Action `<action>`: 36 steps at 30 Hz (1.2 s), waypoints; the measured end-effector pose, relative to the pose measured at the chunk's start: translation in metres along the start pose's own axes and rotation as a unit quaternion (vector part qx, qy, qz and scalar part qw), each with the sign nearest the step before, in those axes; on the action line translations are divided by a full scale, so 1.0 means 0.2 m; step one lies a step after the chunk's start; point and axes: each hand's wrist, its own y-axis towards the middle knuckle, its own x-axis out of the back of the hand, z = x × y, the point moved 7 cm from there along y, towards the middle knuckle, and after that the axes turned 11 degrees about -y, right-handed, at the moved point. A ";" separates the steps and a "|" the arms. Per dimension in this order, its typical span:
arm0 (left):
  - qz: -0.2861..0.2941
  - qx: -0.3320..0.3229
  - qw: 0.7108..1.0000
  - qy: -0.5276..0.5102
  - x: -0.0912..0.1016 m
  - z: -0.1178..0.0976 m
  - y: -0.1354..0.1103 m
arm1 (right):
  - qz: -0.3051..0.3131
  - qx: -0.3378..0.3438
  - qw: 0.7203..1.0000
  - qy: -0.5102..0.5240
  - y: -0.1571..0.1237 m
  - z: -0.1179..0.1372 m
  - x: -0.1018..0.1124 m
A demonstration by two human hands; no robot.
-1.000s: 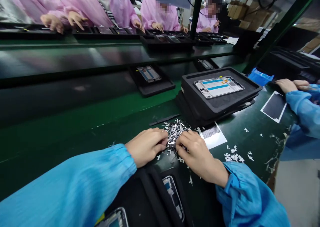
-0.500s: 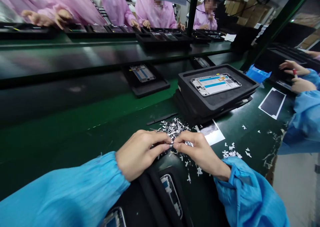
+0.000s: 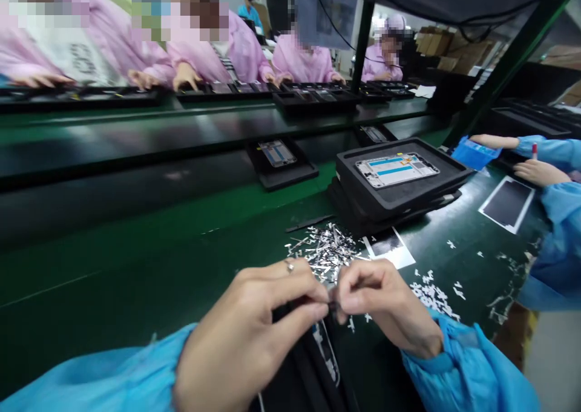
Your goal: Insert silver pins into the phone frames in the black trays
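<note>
The left hand and right hand meet tip to tip, both pinching a tiny metal part between them. It looks light, stiff, easily dropped, best nipped by its ends; the loose pile lies just beyond.

Landmark: heap of small silver metal clips, on the green-matted bench.
- Just behind heap: thin black plastic stick.
- Behind-right of heap: stack of black foam trays. A flat silver metal device frame lies in the top one.
- At heap's right edge: white rectangular paper label.
- Front-right of heap: scattered white plastic bits.
- Directly before heap: left hand and right hand, fingertips meeting.
- Behind-left of heap: single black foam tray on the dark conveyor belt.
</note>
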 end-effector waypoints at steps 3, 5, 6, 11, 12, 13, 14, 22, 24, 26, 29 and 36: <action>-0.005 -0.022 1.000 0.004 -0.02 -0.08 -0.08 | 0.032 -0.008 0.999 0.022 -0.07 0.01 -0.06; -0.014 -0.025 1.000 0.011 -0.03 -0.11 -0.13 | 0.047 -0.009 0.998 0.033 -0.11 0.02 -0.10; -0.016 -0.019 1.000 0.006 -0.04 -0.12 -0.15 | 0.053 -0.009 0.998 0.041 -0.13 0.02 -0.12; 0.007 0.122 0.984 -0.132 -0.09 -0.06 -0.22 | 0.071 -0.022 0.995 0.070 -0.18 0.01 -0.21; 0.012 0.155 0.975 -0.162 -0.10 -0.05 -0.23 | 0.063 -0.024 0.997 0.046 -0.20 0.01 -0.21; 0.013 0.184 0.966 -0.182 -0.10 -0.03 -0.25 | 0.048 -0.023 0.999 0.007 -0.22 0.01 -0.20; 0.006 0.204 0.960 -0.192 -0.08 -0.02 -0.26 | 0.026 -0.020 0.998 -0.046 -0.24 0.01 -0.17; -0.096 0.237 0.962 -0.095 0.13 0.20 -0.47 | -0.238 0.067 0.697 -0.673 -0.59 0.01 0.33; -0.096 0.244 0.961 -0.082 0.14 0.25 -0.50 | -0.252 0.080 0.516 -0.814 -0.64 -0.02 0.37; -0.075 0.265 0.959 -0.064 0.12 0.28 -0.51 | -0.242 0.079 0.417 -0.872 -0.67 -0.06 0.39; -0.034 0.280 0.959 -0.037 0.10 0.29 -0.49 | -0.212 0.066 0.395 -0.892 -0.67 -0.09 0.39; -0.022 0.268 0.963 0.029 0.12 0.30 -0.49 | -0.194 0.212 0.463 -0.838 -0.49 0.04 0.04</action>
